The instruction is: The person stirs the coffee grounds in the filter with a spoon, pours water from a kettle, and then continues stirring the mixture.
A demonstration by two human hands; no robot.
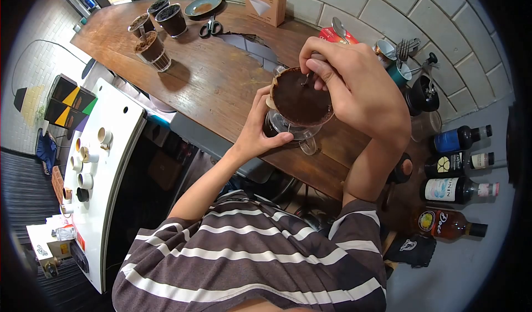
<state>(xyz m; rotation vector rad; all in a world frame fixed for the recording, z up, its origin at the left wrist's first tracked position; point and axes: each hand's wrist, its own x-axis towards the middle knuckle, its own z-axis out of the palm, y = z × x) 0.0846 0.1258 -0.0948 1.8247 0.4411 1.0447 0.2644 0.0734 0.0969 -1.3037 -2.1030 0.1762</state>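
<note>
A paper-lined coffee dripper (277, 73) full of dark, wet coffee (302, 98) sits on a clear glass server (285, 126) at the counter's near edge. My left hand (256, 124) is wrapped round the left side of the dripper, its thumb in front near the glass. Over the coffee, my right hand (357, 85) pinches a thin metal spoon (305, 81), whose lower end dips into the coffee. Fingers hide most of the spoon, so its shape is hard to make out.
Glasses of coffee grounds (151, 49), scissors (210, 28), a plate (203, 5) and a filter box (266, 4) stand toward the back. Utensils (407, 47) and cups line the tiled wall. Several bottles (454, 190) stand right. Cups sit on a white machine (119, 129) left.
</note>
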